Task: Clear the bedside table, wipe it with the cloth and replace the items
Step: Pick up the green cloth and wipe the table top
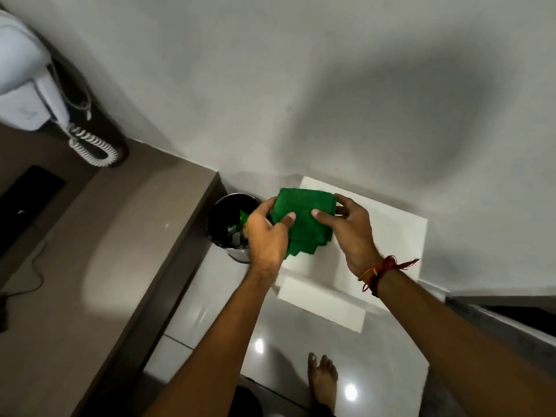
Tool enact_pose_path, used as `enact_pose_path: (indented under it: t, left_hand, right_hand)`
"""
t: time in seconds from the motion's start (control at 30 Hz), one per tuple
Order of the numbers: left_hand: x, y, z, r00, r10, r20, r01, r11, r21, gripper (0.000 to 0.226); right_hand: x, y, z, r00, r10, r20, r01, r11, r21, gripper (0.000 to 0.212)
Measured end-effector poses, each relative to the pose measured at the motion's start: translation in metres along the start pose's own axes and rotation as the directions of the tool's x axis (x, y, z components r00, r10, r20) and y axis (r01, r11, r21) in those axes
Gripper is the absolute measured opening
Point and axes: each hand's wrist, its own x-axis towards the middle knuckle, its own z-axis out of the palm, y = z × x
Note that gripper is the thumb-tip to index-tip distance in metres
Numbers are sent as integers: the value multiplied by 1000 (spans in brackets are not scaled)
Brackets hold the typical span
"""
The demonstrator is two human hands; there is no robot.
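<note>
Both hands are on the green cloth (pixel 304 224) now, held up in the air. My left hand (pixel 266 236) pinches the near-left edge, thumb on top; my right hand (pixel 352 233) clamps the right side, thumb pressed across the face. It's folded into a thick pad with loose corners hanging toward me. The white bedside table (pixel 397 236) sits directly beneath and to the right, closer to my right hand. Its top looks bare, though the hands hide part of it.
</note>
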Motion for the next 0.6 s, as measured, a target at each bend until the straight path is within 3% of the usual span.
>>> enact_pose_path:
  t: [0.07,0.13,0.33,0.47,0.6]
  left_hand:
    - [9,6,-38,998,36,-45,-38,999,-31,36]
    - [19,5,-85,990,80,-117,-86,995,-52,35]
    - [32,-23,-229,934,-3,-358,-76,976,-206,38]
    - [21,-69,-336,845,-113,-523,-27,967,-253,41]
    - [-5,-129,-434,705,-240,-667,32,951,-308,40]
  right_hand:
    - [-2,-12,38,994,9,105,-20,995,99,36]
    - [-6,-20,86,979,5,205,-19,998,64,26]
    - [-28,-1,243,906,-2,422,33,997,-68,26]
    - [-66,43,356,797,2,604,161,963,-215,23]
    - [-115,95,458,670,37,741,347,867,-357,30]
